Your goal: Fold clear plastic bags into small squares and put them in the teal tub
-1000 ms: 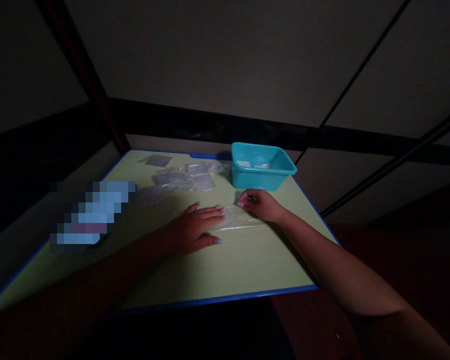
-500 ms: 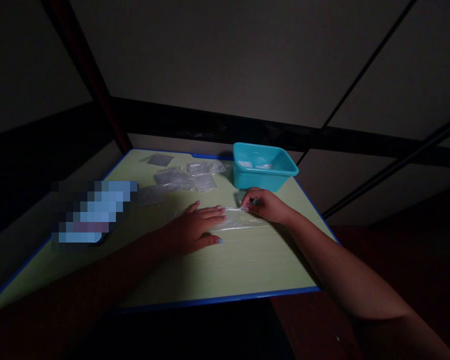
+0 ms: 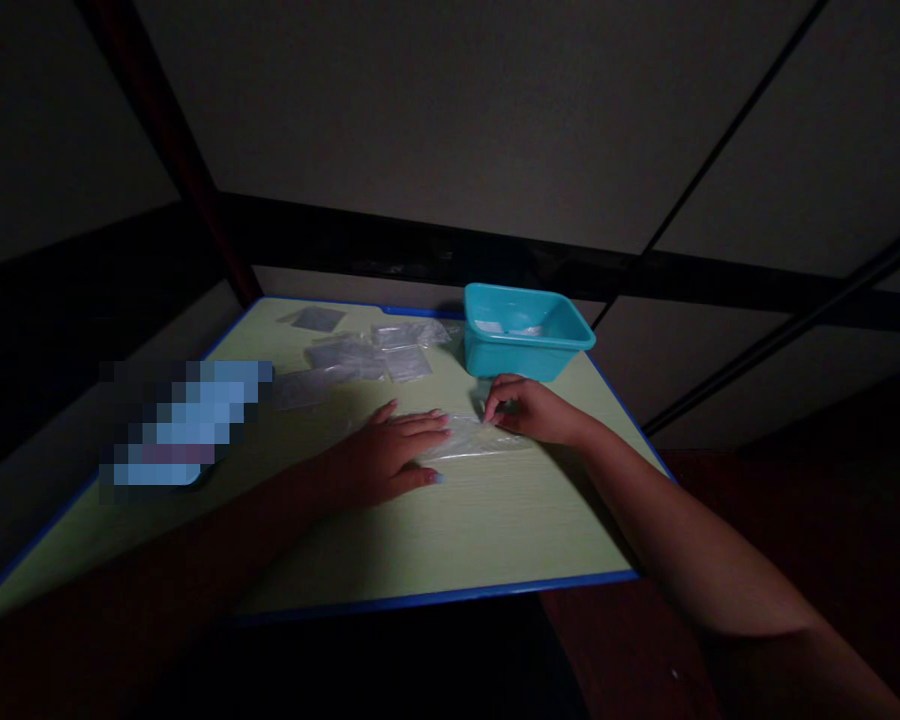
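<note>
A clear plastic bag (image 3: 469, 437) lies flat on the pale table, its surface crinkled and shiny. My left hand (image 3: 394, 455) presses down on the bag's left part, palm down with the fingers stretched out. At the bag's upper right edge, the fingertips of my right hand (image 3: 521, 405) are pinched together on the film. Exactly how much of the film is between them is too dim to make out. Just behind my right hand stands a turquoise plastic basket (image 3: 510, 355) with some whitish pieces inside.
Several small clear plastic packets (image 3: 345, 355) are scattered on the table (image 3: 495, 540) beyond my left hand. A pixelated bluish object (image 3: 195, 425) lies at the table's left side. Dark panelled walls rise behind the blue-edged table.
The bag's upper edge, drawn up taut at my right fingertips before, now lies flatter. My right fingers have shifted slightly; my left hand stays in place.
</note>
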The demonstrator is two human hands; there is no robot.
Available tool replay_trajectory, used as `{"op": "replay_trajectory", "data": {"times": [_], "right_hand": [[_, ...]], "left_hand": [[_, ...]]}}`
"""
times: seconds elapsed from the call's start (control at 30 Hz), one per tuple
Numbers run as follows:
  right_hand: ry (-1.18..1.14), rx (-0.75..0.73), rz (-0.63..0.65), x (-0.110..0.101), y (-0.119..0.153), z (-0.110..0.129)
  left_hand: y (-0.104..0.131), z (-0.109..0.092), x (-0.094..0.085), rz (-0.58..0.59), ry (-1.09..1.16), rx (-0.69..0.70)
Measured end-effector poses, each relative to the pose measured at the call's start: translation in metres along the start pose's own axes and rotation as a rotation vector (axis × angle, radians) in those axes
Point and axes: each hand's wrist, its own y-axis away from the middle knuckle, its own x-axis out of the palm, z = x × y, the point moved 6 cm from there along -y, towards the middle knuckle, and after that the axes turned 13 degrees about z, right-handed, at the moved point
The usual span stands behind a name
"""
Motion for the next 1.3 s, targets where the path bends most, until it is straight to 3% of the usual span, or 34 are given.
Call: {"op": "replay_trajectory", "data": {"times": [0.3,0.53,0.77,1.03,1.3], "right_hand": [[0.006,0.049,0.122,-0.004,0.005,-0.002],[-0.017,0.141,0.189,-0.003,0.007,-0.006],[-0.079,0.264,0.142,0.003,0.005,-0.020],[0.060,0.226,0.138,0.009,0.000,-0.024],[0.147,0.232,0.113,0.011,-0.004,-0.026]], "left_hand": [[0.000,-0.001,-0.002,0.014,0.014,-0.020],[0.000,0.003,0.001,-0.042,0.014,0.018],[0.000,0.005,0.002,-0.028,0.007,0.012],[0.000,0.006,0.003,-0.029,0.000,0.019],[0.003,0.008,-0.006,-0.131,-0.062,-0.028]]}}
